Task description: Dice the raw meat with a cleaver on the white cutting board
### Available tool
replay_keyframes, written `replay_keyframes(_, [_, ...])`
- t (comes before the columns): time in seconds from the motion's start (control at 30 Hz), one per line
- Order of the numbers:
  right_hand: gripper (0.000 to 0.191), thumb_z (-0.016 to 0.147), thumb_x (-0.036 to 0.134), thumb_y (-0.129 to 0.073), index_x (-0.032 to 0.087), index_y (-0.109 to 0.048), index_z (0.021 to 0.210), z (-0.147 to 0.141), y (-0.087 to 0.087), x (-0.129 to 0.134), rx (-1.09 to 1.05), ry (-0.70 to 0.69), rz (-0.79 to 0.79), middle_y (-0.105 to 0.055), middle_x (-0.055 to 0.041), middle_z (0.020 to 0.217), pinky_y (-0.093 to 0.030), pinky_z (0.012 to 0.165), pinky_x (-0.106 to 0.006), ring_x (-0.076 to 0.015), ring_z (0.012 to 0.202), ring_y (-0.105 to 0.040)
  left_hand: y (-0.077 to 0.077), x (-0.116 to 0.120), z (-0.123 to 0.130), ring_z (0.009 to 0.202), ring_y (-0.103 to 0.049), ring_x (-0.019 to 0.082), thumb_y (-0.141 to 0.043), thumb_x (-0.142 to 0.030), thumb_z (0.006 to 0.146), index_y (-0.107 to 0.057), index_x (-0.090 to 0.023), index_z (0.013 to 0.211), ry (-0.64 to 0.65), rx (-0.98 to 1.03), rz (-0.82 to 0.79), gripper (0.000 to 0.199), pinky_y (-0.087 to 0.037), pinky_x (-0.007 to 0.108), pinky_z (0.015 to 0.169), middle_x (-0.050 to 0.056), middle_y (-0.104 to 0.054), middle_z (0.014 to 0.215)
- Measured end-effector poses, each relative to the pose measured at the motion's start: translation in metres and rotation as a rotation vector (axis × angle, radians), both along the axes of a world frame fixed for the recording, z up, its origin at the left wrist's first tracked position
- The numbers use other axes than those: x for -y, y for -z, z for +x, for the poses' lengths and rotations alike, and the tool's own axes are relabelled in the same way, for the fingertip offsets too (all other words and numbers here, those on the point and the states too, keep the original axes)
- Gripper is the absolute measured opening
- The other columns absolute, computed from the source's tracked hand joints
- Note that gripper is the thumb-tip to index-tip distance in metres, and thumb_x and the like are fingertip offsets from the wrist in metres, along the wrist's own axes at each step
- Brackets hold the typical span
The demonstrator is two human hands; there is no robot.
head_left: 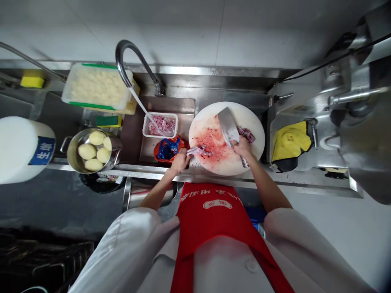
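In my right hand (242,147) is a cleaver (227,124), gripped by its handle, its broad blade pointing away from me over a round white chopping board (210,112). My left hand (179,160), at the board's left edge, pinches one end of a thin, pale piece of raw meat (200,150). The other end of this piece lies on the bloodstained middle of the board. Darker raw meat (247,134) lies to the right of the blade, partly hidden by my right hand. Just beyond my left hand is a red and blue plastic bag (169,149).
Water runs from a curved tap (122,61) into a white basket (160,125) of chopped meat in the sink. Further left stand a pot (71,152) of peeled potatoes, a lidded tub (97,87) and a large white container (21,150). A yellow cloth (290,140) lies right.
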State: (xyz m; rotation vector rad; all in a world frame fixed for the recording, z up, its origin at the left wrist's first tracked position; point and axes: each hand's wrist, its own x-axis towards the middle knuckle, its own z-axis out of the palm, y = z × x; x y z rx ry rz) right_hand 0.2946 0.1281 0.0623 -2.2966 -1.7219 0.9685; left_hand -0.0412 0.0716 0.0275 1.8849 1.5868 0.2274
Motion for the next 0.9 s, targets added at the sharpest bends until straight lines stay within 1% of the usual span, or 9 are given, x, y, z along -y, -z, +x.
replay_keyframes(0.07, [0.035, 0.092, 0.027, -0.054, 0.010, -0.061, 0.121, 0.006, -0.007, 0.009, 0.095, 0.026, 0.020, -0.072, -0.0188, 0.111, -0.050, 0.085, -0.032, -0.0288, 0.103, -0.068, -0.001, -0.001, -0.010, 0.081, -0.062, 0.022, -0.046, -0.030, 0.096, -0.055, -0.016, 0.097, -0.059, 0.170, -0.014, 0.016, -0.049, 0.032, 0.078, 0.008, -0.062, 0.089])
replay_keyframes(0.17, [0.036, 0.094, 0.029, -0.051, 0.011, -0.058, 0.124, -0.011, -0.021, 0.029, 0.112, -0.006, 0.022, -0.072, -0.0190, 0.110, -0.049, 0.084, -0.032, -0.0290, 0.102, -0.068, -0.014, -0.012, -0.010, 0.072, -0.057, 0.017, -0.047, -0.035, 0.095, -0.055, -0.016, 0.095, -0.077, 0.340, -0.016, 0.020, -0.046, 0.028, 0.073, 0.003, -0.060, 0.079])
replay_keyframes(0.3, [0.030, 0.096, 0.032, -0.049, 0.015, -0.060, 0.119, -0.047, -0.032, 0.053, 0.053, -0.083, -0.047, -0.073, -0.0151, 0.107, -0.048, 0.081, -0.029, -0.0269, 0.101, -0.068, -0.040, -0.036, 0.012, 0.069, -0.053, 0.014, -0.049, -0.037, 0.093, -0.055, -0.017, 0.091, -0.057, 0.415, 0.037, 0.021, -0.043, 0.024, 0.070, 0.000, -0.058, 0.077])
replay_keyframes(0.4, [0.030, 0.098, 0.031, -0.047, 0.015, -0.058, 0.120, -0.057, -0.034, 0.058, 0.052, -0.046, -0.081, -0.073, -0.0149, 0.107, -0.047, 0.079, -0.028, -0.0260, 0.102, -0.069, -0.048, -0.045, 0.027, 0.065, -0.051, 0.013, -0.052, -0.036, 0.092, -0.053, -0.017, 0.087, -0.059, 0.417, 0.075, 0.020, -0.040, 0.023, 0.064, 0.000, -0.055, 0.073])
replay_keyframes(0.47, [0.031, 0.099, 0.029, -0.044, 0.014, -0.056, 0.123, -0.056, -0.035, 0.059, 0.062, -0.019, -0.100, -0.073, -0.0155, 0.108, -0.047, 0.079, -0.028, -0.0259, 0.101, -0.069, -0.044, -0.043, 0.030, 0.062, -0.050, 0.014, -0.054, -0.034, 0.090, -0.052, -0.018, 0.086, -0.054, 0.367, 0.075, 0.017, -0.038, 0.023, 0.061, -0.001, -0.053, 0.069])
replay_keyframes(0.57, [0.031, 0.099, 0.027, -0.043, 0.013, -0.055, 0.124, -0.055, -0.040, 0.059, 0.066, -0.032, -0.092, -0.073, -0.0168, 0.106, -0.047, 0.078, -0.029, -0.0265, 0.100, -0.070, -0.028, -0.028, 0.023, 0.062, -0.055, 0.017, -0.055, -0.027, 0.088, -0.052, -0.019, 0.088, -0.048, 0.226, 0.047, 0.009, -0.039, 0.025, 0.063, 0.000, -0.054, 0.067])
replay_keyframes(0.7, [0.029, 0.098, 0.025, -0.045, 0.014, -0.056, 0.122, -0.074, -0.044, 0.057, -0.005, -0.080, -0.078, -0.073, -0.0161, 0.108, -0.047, 0.077, -0.027, -0.0257, 0.102, -0.069, -0.009, -0.009, 0.014, 0.065, -0.061, 0.020, -0.053, -0.027, 0.089, -0.050, -0.021, 0.091, -0.094, 0.135, 0.014, 0.007, -0.040, 0.026, 0.063, 0.002, -0.058, 0.069])
replay_keyframes(0.8, [0.029, 0.097, 0.021, -0.045, 0.015, -0.054, 0.124, -0.093, -0.039, 0.050, -0.079, -0.106, -0.097, -0.073, -0.0144, 0.110, -0.048, 0.074, -0.026, -0.0238, 0.101, -0.070, -0.005, -0.004, 0.014, 0.065, -0.062, 0.021, -0.054, -0.030, 0.089, -0.049, -0.021, 0.091, -0.100, 0.152, 0.007, 0.010, -0.040, 0.026, 0.062, 0.003, -0.059, 0.070])
replay_keyframes(0.9, [0.030, 0.096, 0.020, -0.046, 0.014, -0.054, 0.124, -0.097, -0.028, 0.045, -0.074, -0.123, -0.096, -0.074, -0.0144, 0.110, -0.048, 0.074, -0.025, -0.0232, 0.101, -0.070, -0.008, -0.002, 0.005, 0.066, -0.062, 0.020, -0.055, -0.029, 0.088, -0.050, -0.021, 0.090, -0.091, 0.160, 0.008, 0.010, -0.041, 0.025, 0.063, 0.002, -0.059, 0.071])
